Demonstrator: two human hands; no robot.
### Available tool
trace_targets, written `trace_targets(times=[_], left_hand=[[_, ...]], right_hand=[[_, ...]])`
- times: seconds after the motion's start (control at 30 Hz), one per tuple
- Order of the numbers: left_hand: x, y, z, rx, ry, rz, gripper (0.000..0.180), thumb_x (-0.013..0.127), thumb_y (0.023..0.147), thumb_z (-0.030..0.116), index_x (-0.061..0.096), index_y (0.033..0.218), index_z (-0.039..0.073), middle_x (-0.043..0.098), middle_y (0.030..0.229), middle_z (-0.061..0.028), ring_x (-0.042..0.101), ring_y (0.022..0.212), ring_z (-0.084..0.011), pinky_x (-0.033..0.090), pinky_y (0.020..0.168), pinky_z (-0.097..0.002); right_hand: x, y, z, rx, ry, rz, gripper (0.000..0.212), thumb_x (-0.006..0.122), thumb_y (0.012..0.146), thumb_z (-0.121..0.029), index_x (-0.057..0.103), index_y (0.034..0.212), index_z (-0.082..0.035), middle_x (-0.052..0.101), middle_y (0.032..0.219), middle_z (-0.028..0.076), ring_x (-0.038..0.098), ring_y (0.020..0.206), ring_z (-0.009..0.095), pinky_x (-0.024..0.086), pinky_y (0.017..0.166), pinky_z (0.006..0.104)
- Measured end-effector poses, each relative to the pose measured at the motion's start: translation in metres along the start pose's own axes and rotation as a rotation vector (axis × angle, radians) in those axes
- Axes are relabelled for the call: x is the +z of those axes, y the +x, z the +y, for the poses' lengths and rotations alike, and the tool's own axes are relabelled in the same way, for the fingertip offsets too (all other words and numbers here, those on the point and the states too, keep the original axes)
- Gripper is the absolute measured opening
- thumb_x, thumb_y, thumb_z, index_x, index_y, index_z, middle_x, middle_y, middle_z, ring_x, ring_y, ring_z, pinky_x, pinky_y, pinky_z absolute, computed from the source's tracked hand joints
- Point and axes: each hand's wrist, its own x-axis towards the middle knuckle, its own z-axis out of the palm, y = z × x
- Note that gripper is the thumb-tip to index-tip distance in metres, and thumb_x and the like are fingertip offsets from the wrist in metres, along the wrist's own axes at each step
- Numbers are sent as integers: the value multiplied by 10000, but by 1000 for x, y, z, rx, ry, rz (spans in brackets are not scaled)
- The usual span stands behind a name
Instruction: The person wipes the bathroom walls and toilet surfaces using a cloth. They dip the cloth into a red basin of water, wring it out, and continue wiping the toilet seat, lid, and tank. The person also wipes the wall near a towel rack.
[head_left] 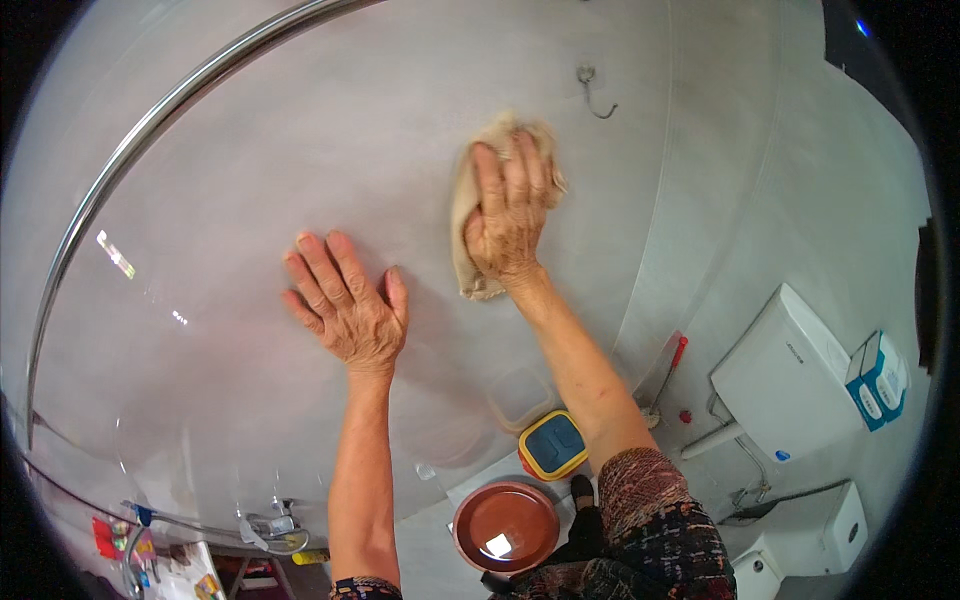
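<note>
My right hand [508, 215] presses a beige cloth [466, 240] flat against the glossy pale grey wall [430, 70]. The cloth is bunched under the palm and fingers, and its edges stick out above and below the hand. To the left and a little lower, my left hand [350, 305] rests on the same wall with its fingers spread and nothing in it. Both arms reach up from the lower edge.
A curved metal rail [130, 150] runs along the left. A hook [597, 92] sits on the wall, upper right. Below are a brown basin [480, 505], a yellow-rimmed container [553, 446] and a faucet [272, 527]. A white cistern [785, 370] hangs at right beside a blue-white box [880, 380].
</note>
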Motion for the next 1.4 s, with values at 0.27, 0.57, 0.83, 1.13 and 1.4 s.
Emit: trace_targets(times=[0.27,0.57,0.83,1.13,1.4], left_hand=[[0,-5,-2,-1,58,-1,623,421,866,340,289,1377,9,247,1446,-174,182,1359,-318,68,1097,-436],[0,-4,-1,13,96,-6,615,420,871,361,324,1353,-8,252,1431,-213,195,1346,-359,77,1093,-456],[5,-5,2,19,76,-14,624,399,898,406,308,1361,-2,252,1429,-216,207,1339,-364,98,1087,-460],[-4,-4,-2,46,109,-28,645,382,900,415,265,1383,4,225,1443,-204,194,1340,-370,133,1077,-480],[-2,0,-3,67,110,-27,654,421,869,382,281,1368,-18,236,1430,-226,198,1334,-387,116,1069,-508]], right_hand=[[-24,-44,107,349,-66,36,601,382,781,-25,315,1374,-95,270,1401,163,195,1322,352,120,1091,524],[-38,-76,213,880,-193,30,502,314,860,-46,287,1361,-76,286,1375,169,218,1297,362,192,1064,455],[-26,65,179,141,-111,86,513,411,828,-91,317,1330,-46,340,1286,205,300,1215,387,172,1047,521],[-27,179,185,-99,-130,144,518,401,815,-45,349,1330,-25,320,1331,213,255,1266,405,175,1076,457],[-28,116,228,74,-50,151,522,407,815,-75,352,1334,-92,347,1323,168,281,1245,372,171,1061,488]])
